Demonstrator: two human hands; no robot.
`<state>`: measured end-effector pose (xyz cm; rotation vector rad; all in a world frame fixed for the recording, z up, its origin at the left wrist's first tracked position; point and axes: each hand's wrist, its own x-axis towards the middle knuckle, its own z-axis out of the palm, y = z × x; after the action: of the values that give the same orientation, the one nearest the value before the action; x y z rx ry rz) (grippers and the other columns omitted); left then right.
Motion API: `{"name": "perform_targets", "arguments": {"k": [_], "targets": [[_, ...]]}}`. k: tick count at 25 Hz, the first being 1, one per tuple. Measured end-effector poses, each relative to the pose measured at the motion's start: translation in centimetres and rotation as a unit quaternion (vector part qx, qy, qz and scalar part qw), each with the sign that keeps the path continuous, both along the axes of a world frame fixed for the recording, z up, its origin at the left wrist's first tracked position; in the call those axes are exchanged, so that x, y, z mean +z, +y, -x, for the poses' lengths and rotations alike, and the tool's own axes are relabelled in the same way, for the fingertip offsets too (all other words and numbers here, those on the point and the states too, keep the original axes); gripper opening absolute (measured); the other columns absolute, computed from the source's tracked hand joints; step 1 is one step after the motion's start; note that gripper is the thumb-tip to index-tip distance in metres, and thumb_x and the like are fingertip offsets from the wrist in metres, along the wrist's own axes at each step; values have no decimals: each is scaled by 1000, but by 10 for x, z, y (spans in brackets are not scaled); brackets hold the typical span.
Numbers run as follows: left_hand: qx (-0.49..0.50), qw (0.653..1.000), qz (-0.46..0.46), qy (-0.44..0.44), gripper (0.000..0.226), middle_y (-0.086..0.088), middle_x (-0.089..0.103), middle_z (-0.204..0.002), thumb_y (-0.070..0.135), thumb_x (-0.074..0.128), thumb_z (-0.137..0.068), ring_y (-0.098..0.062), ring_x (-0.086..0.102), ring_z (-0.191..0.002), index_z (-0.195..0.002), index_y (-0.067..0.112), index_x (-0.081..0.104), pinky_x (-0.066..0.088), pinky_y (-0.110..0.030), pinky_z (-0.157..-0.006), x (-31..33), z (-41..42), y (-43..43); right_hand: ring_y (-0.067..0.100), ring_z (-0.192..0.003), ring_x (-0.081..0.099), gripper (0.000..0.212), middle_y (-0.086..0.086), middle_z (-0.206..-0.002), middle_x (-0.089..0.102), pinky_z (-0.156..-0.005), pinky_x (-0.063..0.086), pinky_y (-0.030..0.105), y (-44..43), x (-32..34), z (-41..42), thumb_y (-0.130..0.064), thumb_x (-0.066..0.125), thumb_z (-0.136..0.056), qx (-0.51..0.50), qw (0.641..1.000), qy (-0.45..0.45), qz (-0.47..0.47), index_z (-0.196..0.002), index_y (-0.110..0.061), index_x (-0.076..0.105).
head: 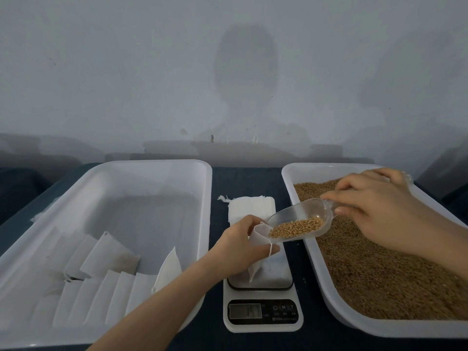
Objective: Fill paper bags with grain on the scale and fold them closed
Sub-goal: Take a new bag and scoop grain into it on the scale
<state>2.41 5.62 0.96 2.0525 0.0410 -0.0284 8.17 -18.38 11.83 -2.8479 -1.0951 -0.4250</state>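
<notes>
While the scoop (298, 221) tips toward the bag (258, 249), the likeliest slip is grain (296, 229) missing the opening. The left hand (238, 247) has its fingers curled round the bag's mouth and holds it open directly above the scale (276, 274). The bag's lower corner hangs down to the weighing plate, though I cannot tell whether it truly rests there. The right hand (374, 211) pinches the scoop's handle between thumb and fingers, to the right of the scale and over the tray (288, 178) of loose grain. The scoop's lip sits right at the bag's mouth, which looks soft and narrow beside the scoop's wide front.

A quick tilt would probably send kernels onto the plate or the dark counter (243, 178) around the scale. Any that land on the plate would count in the reading without being in the bag. The left hand's hold is a second risk, since lifting or pressing the bag would falsify the weight. The display's digits are too blurred to trust. Overfilling would leave too little material to fold.

Left of the scale, the tub (152, 164) holds rows of white bags. Behind the scale lies a stack of empty bags (250, 209).
</notes>
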Motion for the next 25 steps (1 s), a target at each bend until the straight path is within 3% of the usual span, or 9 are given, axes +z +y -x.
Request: {"name": "perform_targets", "arguments": {"k": [11, 20, 25], "targets": [[-9, 1000, 23, -9, 43, 21, 57, -104, 36, 76, -77, -2, 59, -93, -109, 38, 48, 50, -12, -73, 5, 4, -1, 20, -91, 57, 30, -11, -89, 61, -95, 17, 36, 10, 4, -2, -18, 75, -75, 40, 998, -52, 16, -103, -30, 72], [-8, 1000, 22, -10, 44, 23, 57, -101, 39, 79, -74, 2, 59, -88, -106, 40, 48, 45, -2, -61, 8, 4, 0, 18, -101, 49, 24, -9, -99, 58, -104, 8, 38, 26, 23, 11, -24, 61, -86, 31, 992, -77, 91, -106, -31, 70], [13, 1000, 14, -4, 46, 26, 54, -98, 43, 78, -72, 2, 55, -86, -106, 42, 46, 40, -7, -60, 7, 2, -1, 28, -87, 57, 25, 1, -83, 61, -101, 14, 44, 41, 30, 21, -9, 73, -66, 44, 975, -182, 121, -88, -20, 75]]}}
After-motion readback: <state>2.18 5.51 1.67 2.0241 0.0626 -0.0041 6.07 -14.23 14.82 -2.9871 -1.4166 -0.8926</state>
